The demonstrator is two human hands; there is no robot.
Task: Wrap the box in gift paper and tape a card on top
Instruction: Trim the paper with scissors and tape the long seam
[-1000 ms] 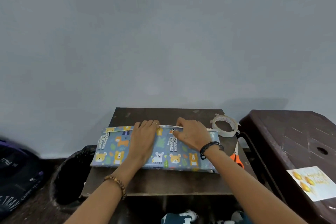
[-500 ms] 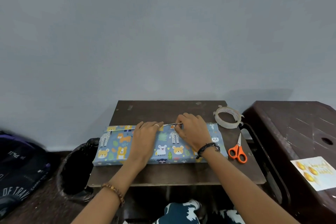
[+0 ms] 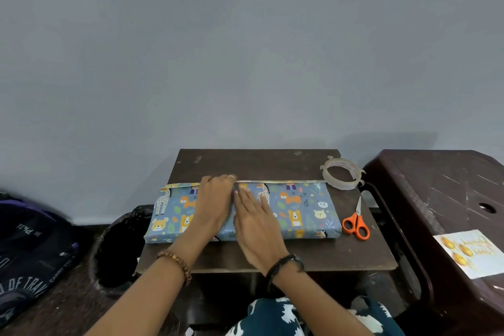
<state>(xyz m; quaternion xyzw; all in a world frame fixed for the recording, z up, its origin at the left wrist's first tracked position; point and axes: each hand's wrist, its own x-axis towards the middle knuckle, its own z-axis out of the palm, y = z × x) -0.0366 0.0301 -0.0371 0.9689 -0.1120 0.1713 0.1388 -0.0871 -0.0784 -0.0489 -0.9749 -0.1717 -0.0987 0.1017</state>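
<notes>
I am sitting at a small dark table (image 3: pixel 261 163), and to the left of my fingers a black bin (image 3: pixel 117 248) is standing on the floor; it is looking dark inside and I cannot tell what it is holding. My left hand (image 3: pixel 215 199) is lying on the wrapped box (image 3: pixel 300 207) with its fingers curled over the far edge, where the gift paper (image 3: pixel 281 182) is making a thin folded seam. My right hand (image 3: pixel 256 224) is resting flat just beside it, the fingers straight and close together, pressing on the paper and gripping nothing. The box is lying flat in the middle of the table, under both my hands, with its long axis running from left to right. Beyond my right fingertips a tape roll (image 3: pixel 342 173) is lying near the box's far right corner, and orange scissors (image 3: pixel 356 222) are lying just beside its right end. Far to the right, the card (image 3: pixel 470 252) is resting on a brown stool (image 3: pixel 436 185).
</notes>
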